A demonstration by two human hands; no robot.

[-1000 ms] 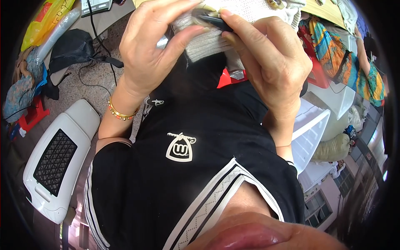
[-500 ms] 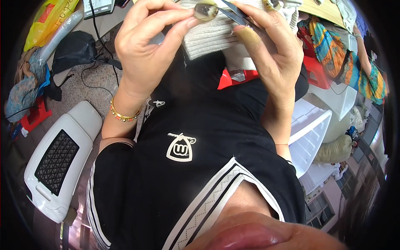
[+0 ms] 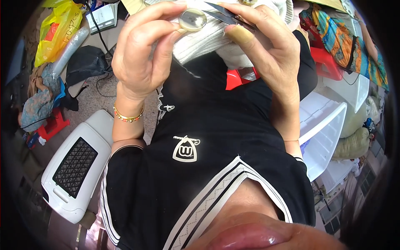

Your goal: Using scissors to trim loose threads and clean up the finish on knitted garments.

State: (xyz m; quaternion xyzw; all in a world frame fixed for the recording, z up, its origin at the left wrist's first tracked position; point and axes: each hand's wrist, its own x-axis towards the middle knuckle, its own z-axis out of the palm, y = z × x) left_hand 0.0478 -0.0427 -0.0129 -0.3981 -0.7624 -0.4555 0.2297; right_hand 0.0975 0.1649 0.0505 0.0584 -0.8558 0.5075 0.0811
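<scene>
My left hand (image 3: 143, 54) pinches a round, grey-brown button (image 3: 192, 19) with a pale rim between thumb and fingers. Close to its right side are the dark, pointed blades of thread snips (image 3: 223, 15), held in my right hand (image 3: 273, 50). A tan finger cover (image 3: 241, 34) sits on my right thumb. Behind both hands lies a cream ribbed knit garment (image 3: 200, 48), partly hidden by them. From its lower edge a loose thread (image 3: 189, 71) hangs over my black clothing. Another button (image 3: 248, 1) shows at the top edge, on the garment.
At left are a white seat-like object with black mesh (image 3: 75, 166), a yellow plastic bag (image 3: 62, 31) and a black bag (image 3: 85, 62). A white plastic bin (image 3: 327, 133) and a red stool (image 3: 325, 62) stand at right, near another person's orange-and-blue patterned clothing (image 3: 343, 37).
The button has moved slightly left and down, its face now turned more toward me, and the gap to the snips is wider. A loose thread shows more clearly. The whole view has shifted.
</scene>
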